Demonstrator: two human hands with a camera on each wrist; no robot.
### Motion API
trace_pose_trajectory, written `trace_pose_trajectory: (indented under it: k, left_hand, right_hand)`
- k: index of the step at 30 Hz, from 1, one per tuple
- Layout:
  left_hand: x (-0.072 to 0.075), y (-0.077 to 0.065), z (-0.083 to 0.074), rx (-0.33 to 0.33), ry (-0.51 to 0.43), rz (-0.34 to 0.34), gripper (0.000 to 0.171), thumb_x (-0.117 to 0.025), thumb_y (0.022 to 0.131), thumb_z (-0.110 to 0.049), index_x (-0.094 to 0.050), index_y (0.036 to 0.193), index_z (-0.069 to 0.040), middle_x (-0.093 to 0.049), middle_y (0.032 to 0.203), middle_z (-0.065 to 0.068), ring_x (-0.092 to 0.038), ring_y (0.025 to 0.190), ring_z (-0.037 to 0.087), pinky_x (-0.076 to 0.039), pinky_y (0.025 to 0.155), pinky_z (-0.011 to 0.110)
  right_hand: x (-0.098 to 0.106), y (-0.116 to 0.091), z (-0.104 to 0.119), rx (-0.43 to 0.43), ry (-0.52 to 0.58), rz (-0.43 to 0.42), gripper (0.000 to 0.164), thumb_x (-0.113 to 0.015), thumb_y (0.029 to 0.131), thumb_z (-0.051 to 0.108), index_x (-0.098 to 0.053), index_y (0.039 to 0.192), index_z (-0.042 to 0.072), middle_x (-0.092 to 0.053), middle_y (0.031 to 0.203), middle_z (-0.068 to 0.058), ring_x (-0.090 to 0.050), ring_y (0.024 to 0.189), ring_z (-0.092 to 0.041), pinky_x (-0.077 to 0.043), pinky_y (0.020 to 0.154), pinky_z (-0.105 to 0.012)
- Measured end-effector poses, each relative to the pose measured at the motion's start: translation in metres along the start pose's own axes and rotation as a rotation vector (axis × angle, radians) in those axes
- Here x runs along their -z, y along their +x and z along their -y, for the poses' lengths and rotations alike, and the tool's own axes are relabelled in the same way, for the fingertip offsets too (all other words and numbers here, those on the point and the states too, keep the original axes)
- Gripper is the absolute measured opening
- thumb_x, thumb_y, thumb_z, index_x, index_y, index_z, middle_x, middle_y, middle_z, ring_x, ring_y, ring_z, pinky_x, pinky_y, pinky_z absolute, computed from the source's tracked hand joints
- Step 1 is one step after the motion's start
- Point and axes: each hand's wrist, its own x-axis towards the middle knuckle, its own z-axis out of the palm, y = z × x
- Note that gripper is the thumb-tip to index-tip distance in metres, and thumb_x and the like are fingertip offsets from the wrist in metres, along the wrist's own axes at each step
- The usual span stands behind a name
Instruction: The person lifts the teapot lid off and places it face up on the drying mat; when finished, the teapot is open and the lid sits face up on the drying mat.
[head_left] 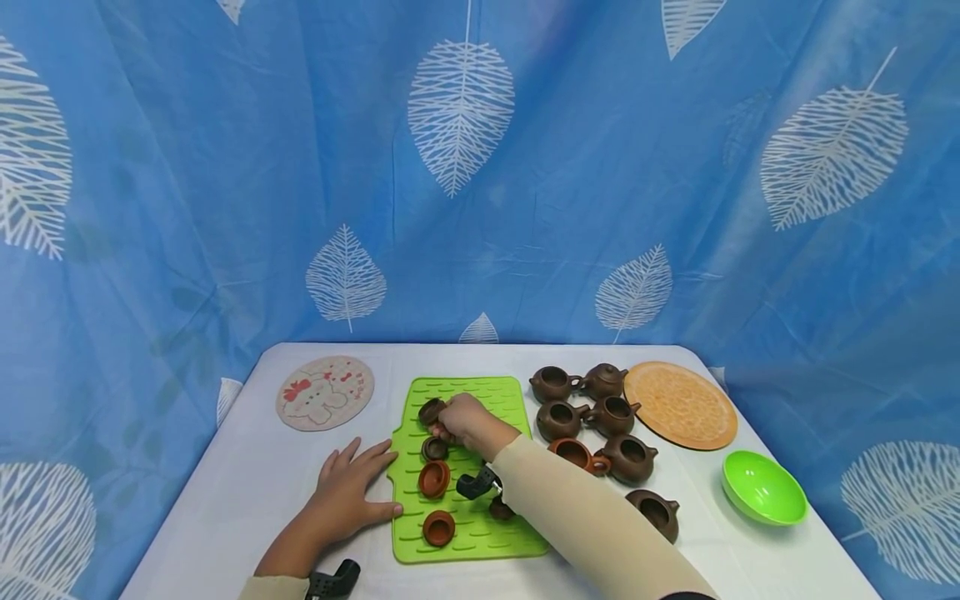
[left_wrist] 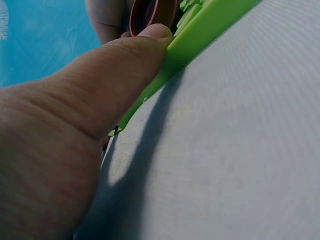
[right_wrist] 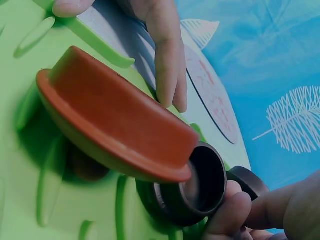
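Observation:
My right hand (head_left: 468, 423) reaches over the green mat (head_left: 480, 546) and pinches a small dark brown teapot lid (head_left: 431, 412) near the mat's upper left. In the right wrist view the thumb and fingers meet at the held lid (right_wrist: 248, 181), beside a second dark lid (right_wrist: 214, 167). Just below that second lid (head_left: 434, 450) in the head view lie two reddish lids, an upper one (head_left: 433, 480) and a lower one (head_left: 438, 529). My left hand (head_left: 348, 487) spreads its straight fingers along the mat's left edge, holding nothing; its thumb (left_wrist: 145, 45) touches that edge.
Several dark teapots (head_left: 559, 420) and a reddish one (head_left: 572, 452) stand right of the mat. Another dark lid (head_left: 501, 508) shows beside the right forearm. A round tan mat (head_left: 681, 406) and a green bowl (head_left: 763, 489) lie far right, a pink rabbit mat (head_left: 326, 393) at left.

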Motion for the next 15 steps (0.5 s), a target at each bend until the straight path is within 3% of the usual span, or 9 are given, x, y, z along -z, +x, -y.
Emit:
trace_pose_trajectory:
  k: [15]
  left_hand:
    - [0.0001, -0.0017, -0.0009, -0.004, 0.011, -0.01, 0.095, -0.084, 0.073, -0.07, -0.058, 0.151, -0.022, -0.043, 0.166, 0.0, -0.018, 0.157, 0.05, -0.006, 0.123, 0.075]
  right_hand:
    - [0.0062, -0.0085, -0.0025, 0.04, -0.006, 0.003, 0.035, -0.047, 0.108, 0.003, -0.055, 0.141, -0.006, -0.069, 0.089, -0.013, -0.058, 0.063, -0.012, -0.05, 0.057, -0.024]
